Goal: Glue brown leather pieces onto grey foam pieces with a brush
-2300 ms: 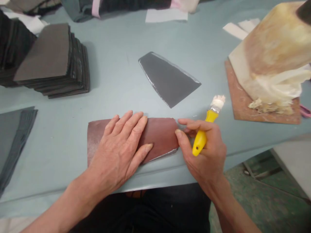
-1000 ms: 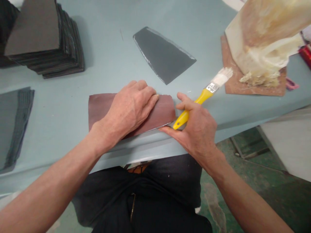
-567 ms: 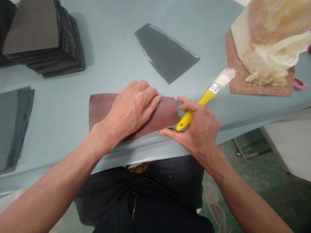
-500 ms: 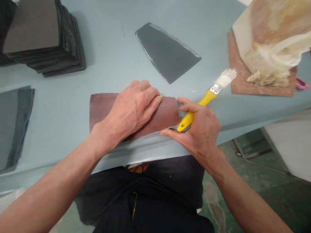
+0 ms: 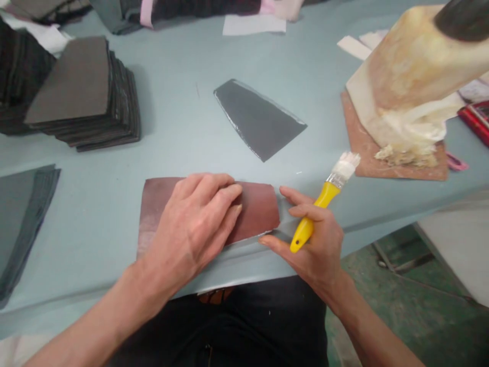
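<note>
A brown leather piece lies flat near the front edge of the pale blue table. My left hand rests palm down on it, fingers together and slightly bent, pressing it. My right hand sits just right of the piece's right end, touching its lower corner with the thumb, and holds a yellow-handled brush between its fingers. The white bristles point up and to the right. A dark grey cut piece with shiny edges lies farther back in the middle of the table.
A stack of dark cut pieces stands at the back left, and more grey sheets lie at the left edge. A glue-crusted container sits on a brown board at the right. Fabric and paper scraps line the far edge.
My left hand's fingers have flattened a little on the brown piece. My right hand with the brush has drawn slightly away from the piece's right end. The view has tilted upward.
</note>
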